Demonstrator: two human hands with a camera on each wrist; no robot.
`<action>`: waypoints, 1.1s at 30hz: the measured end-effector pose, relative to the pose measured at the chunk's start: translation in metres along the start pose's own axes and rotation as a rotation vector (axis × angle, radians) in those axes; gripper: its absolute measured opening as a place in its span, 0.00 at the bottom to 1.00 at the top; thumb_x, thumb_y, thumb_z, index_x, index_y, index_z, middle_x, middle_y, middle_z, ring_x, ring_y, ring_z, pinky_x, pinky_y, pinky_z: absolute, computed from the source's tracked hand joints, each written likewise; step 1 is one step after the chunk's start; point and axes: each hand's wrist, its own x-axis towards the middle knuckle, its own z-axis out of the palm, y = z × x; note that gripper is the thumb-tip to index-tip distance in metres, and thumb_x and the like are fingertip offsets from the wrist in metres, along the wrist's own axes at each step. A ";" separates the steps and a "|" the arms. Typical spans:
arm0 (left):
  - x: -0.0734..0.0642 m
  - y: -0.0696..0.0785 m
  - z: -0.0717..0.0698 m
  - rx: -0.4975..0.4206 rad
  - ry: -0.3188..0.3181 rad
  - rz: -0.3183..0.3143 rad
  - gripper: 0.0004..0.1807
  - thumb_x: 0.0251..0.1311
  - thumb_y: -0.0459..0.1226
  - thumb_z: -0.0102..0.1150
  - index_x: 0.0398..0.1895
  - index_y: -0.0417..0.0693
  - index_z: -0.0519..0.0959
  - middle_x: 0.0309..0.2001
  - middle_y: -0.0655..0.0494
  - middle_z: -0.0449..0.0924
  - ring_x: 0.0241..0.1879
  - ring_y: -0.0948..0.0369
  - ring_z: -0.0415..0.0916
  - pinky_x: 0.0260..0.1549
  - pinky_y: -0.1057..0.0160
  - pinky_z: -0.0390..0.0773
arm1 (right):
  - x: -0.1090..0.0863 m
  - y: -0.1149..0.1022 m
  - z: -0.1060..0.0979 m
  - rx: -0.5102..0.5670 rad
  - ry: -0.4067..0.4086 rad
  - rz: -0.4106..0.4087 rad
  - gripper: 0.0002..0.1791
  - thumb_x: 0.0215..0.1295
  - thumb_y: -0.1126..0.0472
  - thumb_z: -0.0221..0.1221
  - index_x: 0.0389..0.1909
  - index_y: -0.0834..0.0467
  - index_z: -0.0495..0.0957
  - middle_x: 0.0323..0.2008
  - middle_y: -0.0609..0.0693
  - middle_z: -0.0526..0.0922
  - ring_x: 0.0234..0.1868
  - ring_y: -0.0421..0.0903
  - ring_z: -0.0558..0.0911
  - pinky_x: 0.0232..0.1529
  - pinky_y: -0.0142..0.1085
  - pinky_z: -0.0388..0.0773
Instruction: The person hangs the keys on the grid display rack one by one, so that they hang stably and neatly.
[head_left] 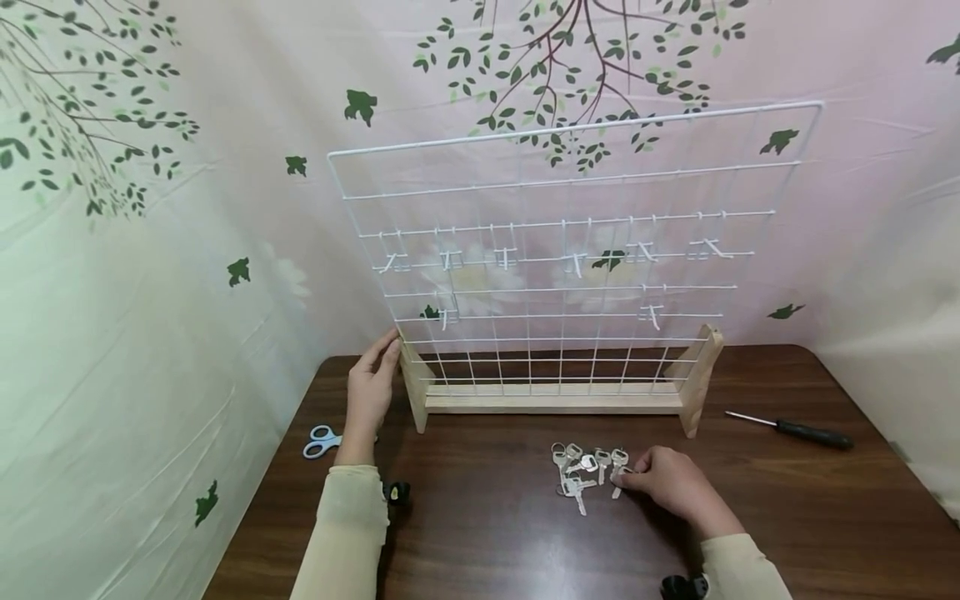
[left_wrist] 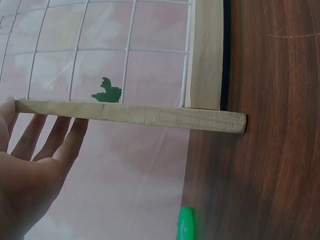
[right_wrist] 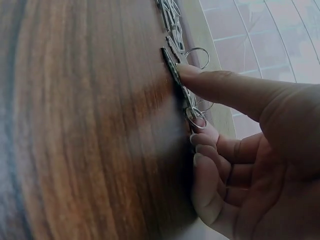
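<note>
In the head view a white wire grid rack point(head_left: 540, 304) stands upright in a wooden base, with several white hooks hung on it. My left hand point(head_left: 371, 392) holds the top of the base's left wooden side piece point(head_left: 413, 379). The left wrist view shows its fingers point(left_wrist: 70, 145) against this wooden piece point(left_wrist: 145, 116), thumb near its end. My right hand point(head_left: 672, 483) is at the right side of a group of keys point(head_left: 576, 485) with rings. There it pinches one key point(right_wrist: 176, 72), thumb on the blade and fingertips by the ring point(right_wrist: 196, 119), low over the table.
A black-handled screwdriver point(head_left: 813, 434) lies on the table point(head_left: 480, 533) at the right. Light blue scissors point(head_left: 321, 442) lie at the left, partly behind my left wrist. Cloth with printed leaves point(head_left: 285, 242) hangs behind and beside the table.
</note>
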 end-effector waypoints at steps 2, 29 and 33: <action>0.001 -0.001 0.000 -0.012 -0.017 -0.009 0.25 0.78 0.49 0.60 0.72 0.52 0.80 0.72 0.47 0.79 0.69 0.52 0.77 0.54 0.82 0.80 | 0.000 0.001 0.000 0.020 -0.016 -0.003 0.24 0.59 0.45 0.76 0.15 0.52 0.76 0.19 0.41 0.73 0.23 0.42 0.69 0.28 0.34 0.65; 0.004 0.000 -0.004 -0.016 -0.028 -0.020 0.25 0.78 0.49 0.60 0.72 0.51 0.80 0.73 0.46 0.79 0.69 0.49 0.78 0.67 0.43 0.81 | 0.000 -0.001 -0.003 0.088 -0.023 0.004 0.13 0.66 0.55 0.71 0.26 0.57 0.83 0.27 0.46 0.81 0.29 0.44 0.74 0.33 0.36 0.70; 0.004 -0.001 -0.003 -0.019 -0.040 -0.014 0.24 0.79 0.48 0.60 0.72 0.51 0.80 0.73 0.47 0.78 0.69 0.48 0.78 0.68 0.44 0.80 | -0.002 -0.003 -0.003 0.116 0.008 0.007 0.13 0.66 0.55 0.71 0.30 0.59 0.83 0.31 0.48 0.84 0.31 0.44 0.76 0.35 0.36 0.72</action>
